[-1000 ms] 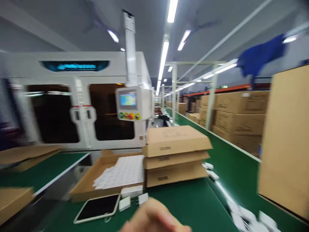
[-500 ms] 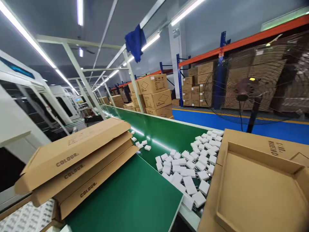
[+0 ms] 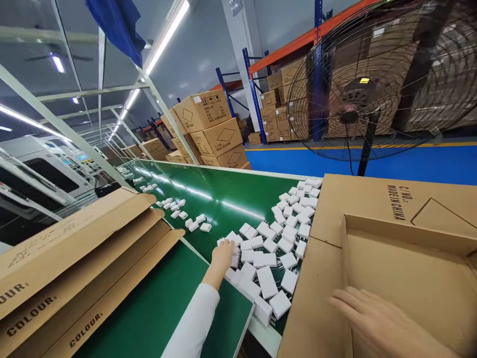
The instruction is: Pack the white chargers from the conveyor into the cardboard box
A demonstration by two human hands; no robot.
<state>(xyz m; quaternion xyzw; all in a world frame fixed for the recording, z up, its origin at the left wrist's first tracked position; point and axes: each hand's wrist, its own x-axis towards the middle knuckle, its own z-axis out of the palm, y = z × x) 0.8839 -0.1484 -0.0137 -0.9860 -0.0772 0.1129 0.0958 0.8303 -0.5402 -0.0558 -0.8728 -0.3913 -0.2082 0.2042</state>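
dozens of white plug adapters [image 3: 285,243], overlapping too closely for an exact count, lie heaped on one green conveyor belt [image 3: 231,194], against the side of a printed carton; a thinner scatter runs on along the belt's near edge. each is a smooth, round-cornered block, plastic by its look, and many show thin metal prongs. of the two hands, the left hand [image 3: 222,253], below a white sleeve, touches the heap's near left edge, fingers bent down; whether it grips an adapter cannot be told. the right hand [image 3: 359,311], slightly blurred, is loose with fingers stretched out, over the left wall of one shallow cardboard tray [image 3: 410,278]. that rectangular tray rests on the one brown carton [image 3: 316,293], matt and stamped with a diamond. a flat green work surface [image 3: 149,308] borders the belt, and three cardboard lids [image 3: 93,268] with slanting edges are stacked at its left. past the belt stand a column of three cartons [image 3: 218,136] and one round wire-caged fan [image 3: 357,94]; one blue cloth [image 3: 117,30] hangs in soft folds overhead.
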